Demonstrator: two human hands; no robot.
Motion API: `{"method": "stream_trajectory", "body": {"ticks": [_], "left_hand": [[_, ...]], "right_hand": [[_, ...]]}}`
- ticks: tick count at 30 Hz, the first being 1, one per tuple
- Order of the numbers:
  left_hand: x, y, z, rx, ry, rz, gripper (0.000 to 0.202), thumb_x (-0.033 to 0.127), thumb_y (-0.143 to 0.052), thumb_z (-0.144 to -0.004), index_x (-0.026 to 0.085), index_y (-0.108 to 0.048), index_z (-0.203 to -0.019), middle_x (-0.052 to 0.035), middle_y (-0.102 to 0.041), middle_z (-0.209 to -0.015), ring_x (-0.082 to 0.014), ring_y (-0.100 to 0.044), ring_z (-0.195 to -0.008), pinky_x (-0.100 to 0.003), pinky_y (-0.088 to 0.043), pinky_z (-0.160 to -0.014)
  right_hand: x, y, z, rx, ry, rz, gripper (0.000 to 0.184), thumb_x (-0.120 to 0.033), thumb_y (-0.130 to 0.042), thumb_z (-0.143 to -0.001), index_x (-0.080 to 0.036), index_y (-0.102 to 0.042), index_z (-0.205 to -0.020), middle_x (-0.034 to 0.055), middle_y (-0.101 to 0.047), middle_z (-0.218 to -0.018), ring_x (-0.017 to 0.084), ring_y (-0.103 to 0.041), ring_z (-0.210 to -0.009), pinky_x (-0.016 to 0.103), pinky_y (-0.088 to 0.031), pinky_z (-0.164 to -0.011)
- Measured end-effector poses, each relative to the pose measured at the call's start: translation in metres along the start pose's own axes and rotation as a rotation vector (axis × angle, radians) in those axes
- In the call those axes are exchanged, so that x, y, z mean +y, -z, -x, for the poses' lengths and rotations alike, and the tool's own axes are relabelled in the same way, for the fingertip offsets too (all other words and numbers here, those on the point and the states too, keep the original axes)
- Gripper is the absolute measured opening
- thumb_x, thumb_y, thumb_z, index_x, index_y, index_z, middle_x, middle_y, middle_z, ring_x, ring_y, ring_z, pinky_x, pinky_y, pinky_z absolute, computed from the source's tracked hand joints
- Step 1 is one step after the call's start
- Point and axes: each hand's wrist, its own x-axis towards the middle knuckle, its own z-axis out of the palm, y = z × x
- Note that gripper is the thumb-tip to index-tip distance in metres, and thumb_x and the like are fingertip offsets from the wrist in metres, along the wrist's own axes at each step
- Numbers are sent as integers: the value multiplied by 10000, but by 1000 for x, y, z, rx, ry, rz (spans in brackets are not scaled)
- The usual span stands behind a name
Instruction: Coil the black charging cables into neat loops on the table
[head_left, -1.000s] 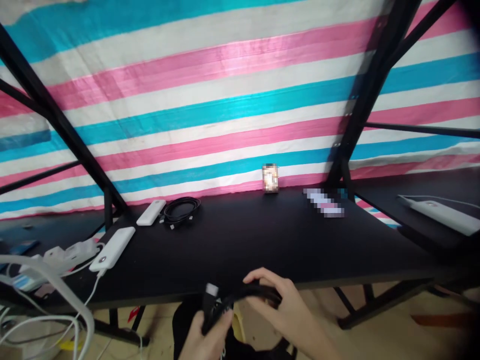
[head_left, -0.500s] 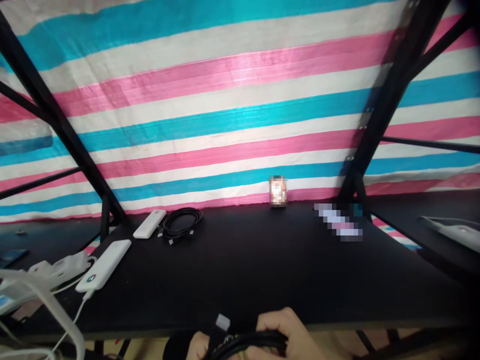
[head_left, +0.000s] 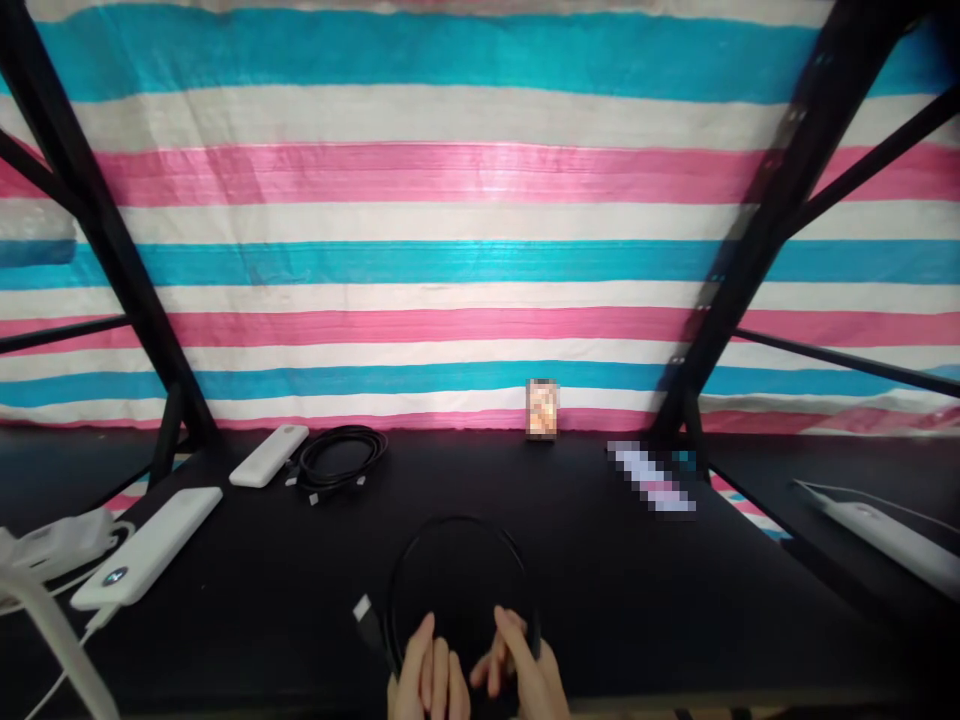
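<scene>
A black cable [head_left: 457, 535], coiled into a loop with a silver plug at its left end, lies on the black table [head_left: 600, 580] near the front edge. My left hand [head_left: 427, 685] rests its stretched fingers on the coil's lower left part, beside the plug. My right hand [head_left: 521, 670] touches the coil's lower right side, fingers apart. Both hands show only partly at the bottom edge.
At the back left lie a white power bank [head_left: 268, 455] and a second coiled black cable [head_left: 337, 462]. Another white power bank [head_left: 146, 548] with a white lead sits at the left. A small card [head_left: 541, 408] stands against the striped tarp. Black frame posts rise at both sides.
The coiled cable, held in both hands below the table edge a second ago, now lies on the table. My fingers have opened over it.
</scene>
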Motion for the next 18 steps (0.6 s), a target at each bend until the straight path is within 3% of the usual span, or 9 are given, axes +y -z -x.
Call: {"method": "stream_trajectory", "body": {"ticks": [3, 6, 10, 13, 15, 18], "left_hand": [[8, -1, -15, -47, -125, -132, 589, 581, -623, -661, 262, -262, -321, 36, -321, -297, -123, -440, -343, -285, -419, -497], [25, -3, -32, -48, -166, -269, 534, 607, -561, -696, 237, -341, -381, 17, -422, -351, -147, -497, -401, -282, -421, -511], [46, -7, -72, -83, -214, -547, 488, 602, -476, -748, 198, -444, -477, 14, -490, -414, -120, -483, -371, -242, -373, -418], [59, -6, -108, -114, -123, -648, 409, 574, -480, -756, 186, -492, -630, 64, -440, -382, -92, -400, -268, -210, -257, -315], [64, -4, -125, -130, -96, -663, 400, 554, -447, -783, 163, -527, -767, 87, -410, -356, -82, -365, -239, -194, -197, -295], [65, -2, -139, -175, -56, -690, 509, 522, -413, -810, 85, -487, -1059, 53, -506, -393, -110, -448, -265, -187, -208, -297]], "right_hand": [[-8, 18, -12, -51, 6, 244, 536, -720, -586, -582, -192, -491, -579, -6, -530, -421, 123, -498, -322, 193, -312, -283], [-9, 29, -27, -59, 22, 349, 464, -655, -520, -694, -192, -491, -689, -66, -456, -365, 87, -395, -226, 161, -166, -234], [-12, 29, -66, -114, 32, 385, 392, -574, -454, -773, -185, -487, -747, -88, -393, -285, 86, -357, -216, 158, -188, -246], [-23, 22, -104, -117, 32, 385, 319, -470, -445, -827, -161, -519, -795, -83, -426, -320, 62, -329, -235, 155, -245, -280], [-32, 16, -125, -86, 13, 402, 281, -398, -437, -854, -138, -542, -830, -86, -419, -334, 58, -320, -247, 158, -260, -289], [-42, 9, -148, -37, 54, 447, 247, -322, -486, -846, -111, -564, -948, -81, -446, -373, 60, -342, -275, 158, -264, -291]]}}
